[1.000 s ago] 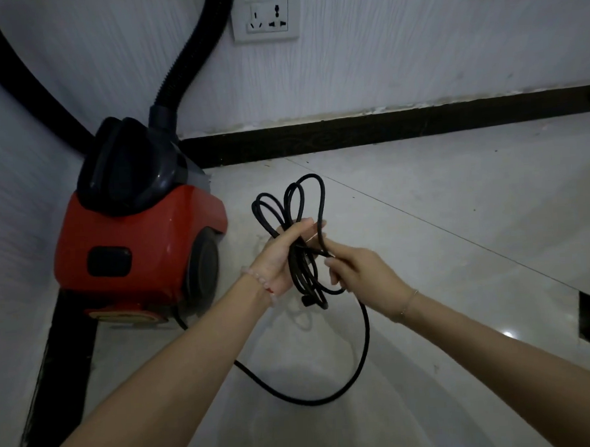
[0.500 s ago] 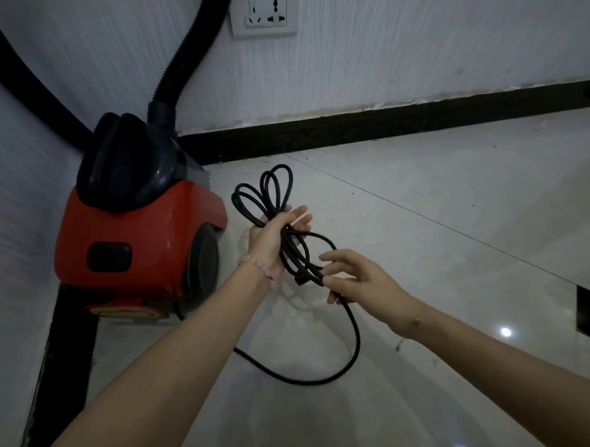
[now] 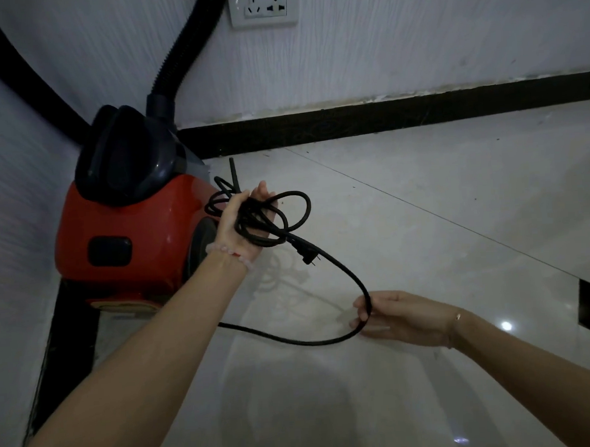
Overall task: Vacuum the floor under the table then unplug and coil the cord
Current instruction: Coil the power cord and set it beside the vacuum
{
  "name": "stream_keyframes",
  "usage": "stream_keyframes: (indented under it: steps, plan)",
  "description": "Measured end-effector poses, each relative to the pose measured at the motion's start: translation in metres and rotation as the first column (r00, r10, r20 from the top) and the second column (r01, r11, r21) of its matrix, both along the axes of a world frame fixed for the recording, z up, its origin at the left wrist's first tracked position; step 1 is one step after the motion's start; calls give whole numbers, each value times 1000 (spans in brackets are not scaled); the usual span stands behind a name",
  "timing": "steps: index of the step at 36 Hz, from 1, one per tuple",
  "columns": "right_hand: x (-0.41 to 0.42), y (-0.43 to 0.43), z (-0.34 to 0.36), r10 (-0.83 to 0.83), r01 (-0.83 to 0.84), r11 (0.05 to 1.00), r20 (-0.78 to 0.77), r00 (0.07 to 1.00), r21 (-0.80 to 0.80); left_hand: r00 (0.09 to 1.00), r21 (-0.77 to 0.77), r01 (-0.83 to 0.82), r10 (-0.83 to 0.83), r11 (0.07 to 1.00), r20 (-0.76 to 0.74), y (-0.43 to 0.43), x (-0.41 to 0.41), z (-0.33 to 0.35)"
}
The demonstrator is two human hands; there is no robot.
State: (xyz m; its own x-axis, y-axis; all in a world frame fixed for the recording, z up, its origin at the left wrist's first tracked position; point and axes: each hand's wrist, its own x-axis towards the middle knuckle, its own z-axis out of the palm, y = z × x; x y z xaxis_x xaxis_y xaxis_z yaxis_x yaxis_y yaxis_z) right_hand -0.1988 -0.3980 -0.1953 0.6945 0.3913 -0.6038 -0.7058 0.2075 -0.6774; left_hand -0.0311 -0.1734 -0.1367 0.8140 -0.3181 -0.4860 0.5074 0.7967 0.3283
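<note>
A red and black vacuum cleaner (image 3: 126,228) stands on the floor in the left corner. Its black cord (image 3: 344,272) is unplugged. Several loops of the cord lie bundled across the palm of my left hand (image 3: 244,222), held just right of the vacuum. The plug (image 3: 307,255) hangs below that bundle with its prongs bare. From the bundle the cord runs down to my right hand (image 3: 394,317), which pinches it low over the floor. Past my right hand the cord bends back left toward the vacuum.
A white wall socket (image 3: 263,6) with nothing in it sits high on the back wall. The vacuum's black hose (image 3: 188,47) rises along the wall. A dark baseboard (image 3: 383,116) borders the glossy tiled floor (image 3: 423,216).
My right hand has slid down and to the right along the cord, away from the bundle, drawing out a longer stretch. My left hand has turned the bundle, and the plug now hangs free.
</note>
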Motion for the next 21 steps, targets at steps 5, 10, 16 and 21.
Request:
stream_keyframes:
  steps: [5, 10, 16, 21]
  plan:
    - [14, 4, 7, 250, -217, 912, 53, 967, -349, 985, -14, 162, -162, 987, -50, 7, -7, -6]
    - [45, 26, 9, 622, -287, 546, 151, 769, -787, 856, 177, 514, -516, 840, -34, 13, -25, -1]
    - [70, 41, 19, 731, -42, 296, 198, 653, -954, 827, 431, 551, -537, 715, -166, 26, -54, -12]
    - [69, 61, 23, 585, -156, 558, 253, 770, -815, 860, 388, 508, -424, 769, -284, 57, -86, -32]
